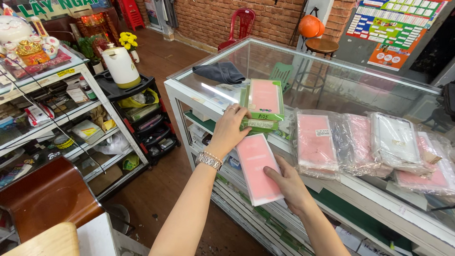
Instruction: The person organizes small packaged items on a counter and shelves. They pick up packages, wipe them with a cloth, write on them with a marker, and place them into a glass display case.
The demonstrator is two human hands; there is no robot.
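Head view: the left hand [232,128] clasps the side of a stack of green-edged boxes [262,102] on the glass surface [332,80], fingers curled shut around it. The right hand [289,185] grips a flat pink case [258,168] at its lower edge, just below the stack. This looks like sorting; placing the case needs it lined up squarely. Bagged cases [315,144] lie nearby.

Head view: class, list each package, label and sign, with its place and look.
Pink flat package: right hand holds it, counter's edge.
Green-and-pink box stack: left hand on it, glass counter.
Clear-bagged pink packs: counter, right.
Colourful poster: wall, upper right.
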